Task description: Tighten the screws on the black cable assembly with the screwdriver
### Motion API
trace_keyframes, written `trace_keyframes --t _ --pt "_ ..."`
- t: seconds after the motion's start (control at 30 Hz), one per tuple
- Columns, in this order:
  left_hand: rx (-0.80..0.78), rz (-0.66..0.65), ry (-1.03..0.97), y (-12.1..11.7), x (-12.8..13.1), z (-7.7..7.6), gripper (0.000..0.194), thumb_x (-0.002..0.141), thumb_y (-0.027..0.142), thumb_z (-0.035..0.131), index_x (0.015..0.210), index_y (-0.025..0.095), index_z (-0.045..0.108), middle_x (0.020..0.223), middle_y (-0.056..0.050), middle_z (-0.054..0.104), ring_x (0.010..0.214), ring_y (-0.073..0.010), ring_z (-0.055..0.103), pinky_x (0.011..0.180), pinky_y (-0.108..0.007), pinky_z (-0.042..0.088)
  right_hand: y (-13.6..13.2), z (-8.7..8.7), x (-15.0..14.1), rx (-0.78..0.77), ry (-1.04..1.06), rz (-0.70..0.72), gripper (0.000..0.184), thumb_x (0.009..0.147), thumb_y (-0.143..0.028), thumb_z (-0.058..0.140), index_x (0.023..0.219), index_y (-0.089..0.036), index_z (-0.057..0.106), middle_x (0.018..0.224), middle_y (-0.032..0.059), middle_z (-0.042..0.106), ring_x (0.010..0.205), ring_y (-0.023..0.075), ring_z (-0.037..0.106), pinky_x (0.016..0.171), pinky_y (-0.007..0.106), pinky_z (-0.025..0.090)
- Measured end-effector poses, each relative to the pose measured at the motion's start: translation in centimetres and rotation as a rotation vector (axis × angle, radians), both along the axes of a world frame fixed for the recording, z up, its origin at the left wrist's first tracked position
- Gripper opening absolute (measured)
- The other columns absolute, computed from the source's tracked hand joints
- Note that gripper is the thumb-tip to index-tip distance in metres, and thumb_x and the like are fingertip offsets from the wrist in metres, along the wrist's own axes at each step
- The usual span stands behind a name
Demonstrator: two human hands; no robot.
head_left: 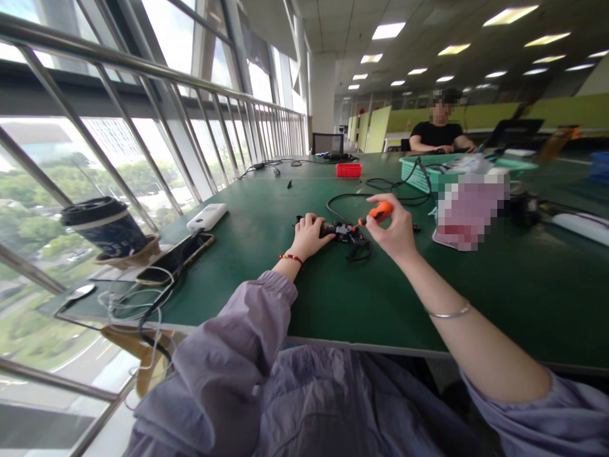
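Black gadget (340, 232) on the green table (266, 206), gripped in the left hand (309, 237); orange screwdriver (382, 209) pinched in the right hand (396, 231).
Might slip and poke the black wire (365, 244) if pushed too hard at a slant.

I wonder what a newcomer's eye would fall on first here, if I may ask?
It would likely be the orange screwdriver in the right hand, pointed at the black device held by the left hand. Next may come the red box farther back on the table, then the dark cup at its left edge.
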State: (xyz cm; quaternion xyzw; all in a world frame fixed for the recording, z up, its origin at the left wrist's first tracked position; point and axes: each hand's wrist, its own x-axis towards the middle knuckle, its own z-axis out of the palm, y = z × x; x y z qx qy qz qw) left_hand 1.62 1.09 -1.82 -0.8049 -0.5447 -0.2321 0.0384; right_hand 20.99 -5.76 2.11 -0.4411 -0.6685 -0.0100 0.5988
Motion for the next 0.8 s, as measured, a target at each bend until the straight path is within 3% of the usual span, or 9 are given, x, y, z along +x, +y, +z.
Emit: trace_keyframes --t 0.1,0.23,0.33,0.4,0.53,0.6,0.73,0.8 --pt "0.000 0.000 0.003 0.00 -0.01 -0.01 0.052 0.083 0.051 0.058 0.125 0.020 0.053 0.126 -0.012 0.044 0.114 -0.0290 0.044 0.101 -0.042 0.034 0.24 -0.11 0.10 0.015 0.026 -0.004 0.040 0.068 -0.030 0.063 0.107 -0.022 0.056 0.073 -0.0014 0.060 0.063 0.0157 0.058 0.063 0.028 0.047" --pt "0.002 0.001 0.002 0.06 -0.02 -0.06 0.053 0.084 0.051 0.058 0.126 0.020 0.052 0.126 -0.012 0.044 0.114 -0.0291 0.043 0.102 -0.043 0.033 0.06 0.00 -0.07 -0.062 0.002 -0.086 0.019 0.075 -0.040 0.059 0.079 -0.022 0.060 0.057 -0.0021 0.055 0.056 0.0159 0.055 0.061 0.028 0.044" --pt "0.003 0.000 -0.001 0.13 -0.02 -0.11 0.052 0.083 0.051 0.058 0.125 0.020 0.053 0.126 -0.012 0.044 0.114 -0.0292 0.043 0.102 -0.043 0.033 -0.10 0.08 -0.15 -0.058 -0.008 -0.078 0.019 0.077 -0.038 0.055 0.069 -0.022 0.059 0.064 0.0008 0.061 0.058 0.0163 0.057 0.060 0.028 0.043" --pt "0.002 -0.001 -0.007 0.14 -0.03 -0.13 0.052 0.083 0.051 0.058 0.124 0.021 0.053 0.126 -0.012 0.044 0.114 -0.0291 0.043 0.102 -0.043 0.033 -0.04 0.05 -0.09 -0.018 -0.018 -0.050 0.012 0.074 -0.032 0.056 0.079 -0.022 0.061 0.073 0.0017 0.064 0.062 0.0164 0.057 0.061 0.028 0.044" --pt "0.001 -0.007 -0.009 0.10 -0.05 -0.11 0.050 0.083 0.051 0.058 0.124 0.021 0.053 0.125 -0.012 0.044 0.114 -0.0288 0.043 0.102 -0.043 0.034 0.23 -0.04 0.13 0.132 -0.017 -0.020 0.042 0.068 -0.028 0.060 0.109 -0.021 0.055 0.094 0.0050 0.064 0.076 0.0184 0.060 0.068 0.031 0.048" --pt "0.001 -0.005 -0.007 0.09 -0.04 -0.09 0.050 0.083 0.051 0.058 0.123 0.021 0.053 0.126 -0.012 0.044 0.115 -0.0289 0.043 0.102 -0.043 0.033 0.25 -0.05 0.13 0.131 -0.005 -0.033 0.047 0.068 -0.033 0.063 0.113 -0.021 0.053 0.089 0.0030 0.063 0.074 0.0176 0.059 0.067 0.031 0.048" --pt "0.002 -0.004 -0.013 0.08 -0.02 -0.03 0.050 0.083 0.051 0.058 0.123 0.022 0.053 0.126 -0.012 0.044 0.115 -0.0290 0.043 0.102 -0.044 0.033 0.01 0.00 -0.10 -0.023 -0.006 -0.102 0.025 0.074 -0.043 0.061 0.086 -0.022 0.061 0.059 -0.0027 0.055 0.057 0.0150 0.055 0.060 0.027 0.044" --pt "0.001 -0.004 -0.015 0.06 -0.02 0.00 0.050 0.083 0.051 0.059 0.123 0.022 0.053 0.126 -0.012 0.044 0.115 -0.0290 0.044 0.102 -0.044 0.033 -0.10 0.04 -0.20 -0.063 0.011 -0.127 0.023 0.077 -0.044 0.057 0.071 -0.022 0.060 0.058 -0.0010 0.057 0.057 0.0153 0.055 0.059 0.027 0.043"
